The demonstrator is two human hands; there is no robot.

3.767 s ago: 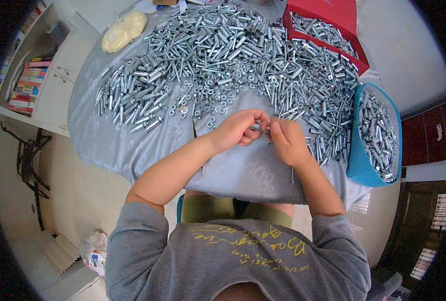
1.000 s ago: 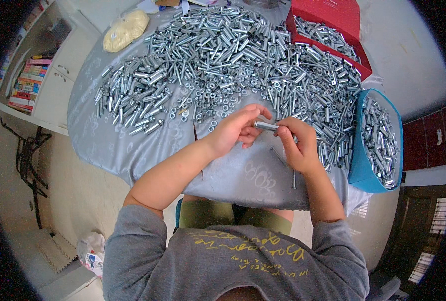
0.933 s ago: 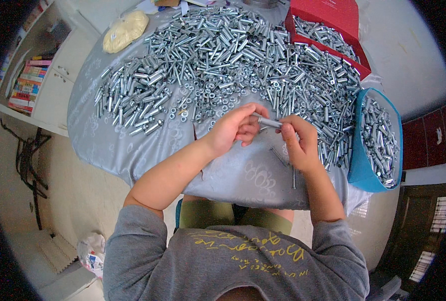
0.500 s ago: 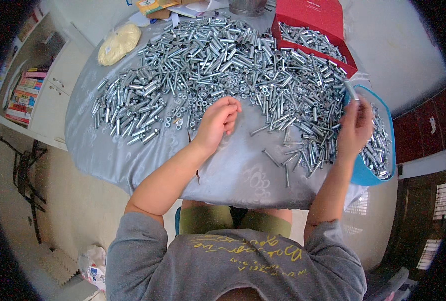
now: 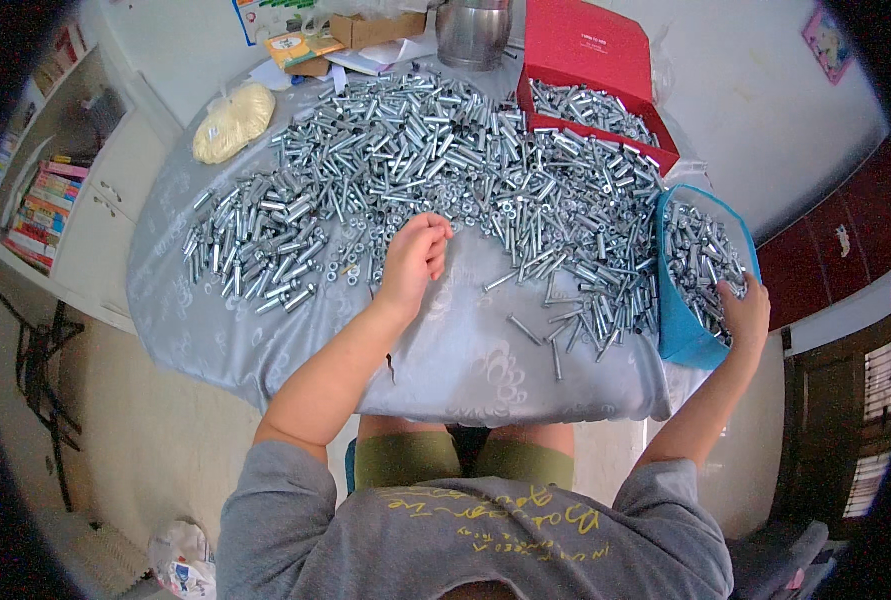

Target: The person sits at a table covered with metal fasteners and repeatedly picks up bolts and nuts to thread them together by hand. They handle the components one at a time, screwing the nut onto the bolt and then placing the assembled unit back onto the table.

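Note:
My left hand (image 5: 413,258) rests on the grey tablecloth (image 5: 445,350) with its fingers curled, at the near edge of a scatter of small nuts (image 5: 360,262). Whether it holds a nut is not visible. My right hand (image 5: 746,312) reaches far right into the blue bin (image 5: 677,320), which is full of assembled bolts (image 5: 700,250); its fingertips lie among them at the bin's near end. A wide heap of silver bolts and sleeves (image 5: 415,160) covers the table beyond both hands. A few loose bolts (image 5: 540,335) lie between my hands.
A red box (image 5: 590,45) with more bolts stands at the back right, beside a metal pot (image 5: 473,32). A yellow bag (image 5: 231,120) lies at the back left, near cartons and papers (image 5: 310,48). A white shelf with books (image 5: 50,195) stands left of the table.
My hands, which were together on one bolt in front of me, have parted. The right hand carried the bolt right to the blue bin and now lies in it; the left hand stayed near the nuts.

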